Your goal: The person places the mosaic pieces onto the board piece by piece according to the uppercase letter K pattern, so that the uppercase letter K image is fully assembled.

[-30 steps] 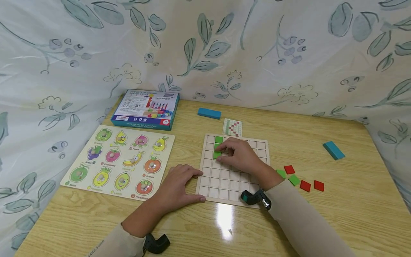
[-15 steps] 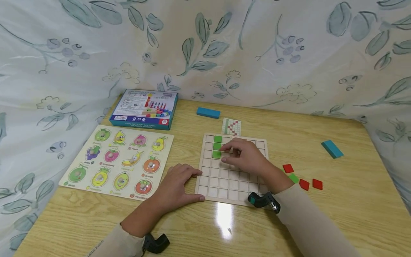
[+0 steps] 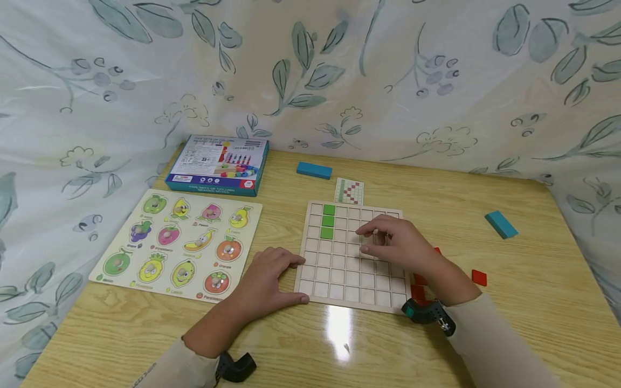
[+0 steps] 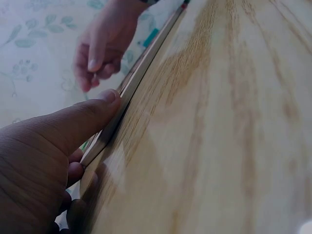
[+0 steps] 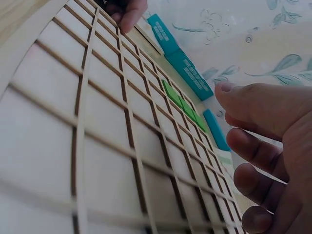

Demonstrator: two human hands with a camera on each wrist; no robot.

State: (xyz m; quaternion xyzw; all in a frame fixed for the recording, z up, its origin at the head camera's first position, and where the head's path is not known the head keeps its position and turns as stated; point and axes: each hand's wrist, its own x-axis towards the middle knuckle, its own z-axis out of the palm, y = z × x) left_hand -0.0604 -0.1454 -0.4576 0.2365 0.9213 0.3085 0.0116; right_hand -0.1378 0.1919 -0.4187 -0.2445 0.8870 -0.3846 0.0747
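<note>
A wooden grid board (image 3: 353,308) lies flat, with three green square tiles (image 3: 328,221) in a row in its second column from the left. My left hand (image 3: 264,280) rests at the board's near-left corner, thumb on the near edge and forefinger on the left edge. Over the board's right half hovers my right hand (image 3: 395,242), its fingers loosely bent and nothing seen between them; the right wrist view shows it apart from the green tiles (image 5: 185,105). Red tiles (image 3: 479,277) lie right of the board, some partly hidden by the right forearm.
Behind the board lies a small pattern card (image 3: 349,192). Blue blocks (image 3: 314,170) lie at the back and a similar blue block (image 3: 501,224) at right. A fruit puzzle board (image 3: 177,245) and a toy box (image 3: 218,165) occupy the left side. A patterned cloth (image 3: 310,75) hangs behind.
My right hand has left the green tiles and moved right across the board, its forearm now covering several loose tiles. The left hand keeps its place.
</note>
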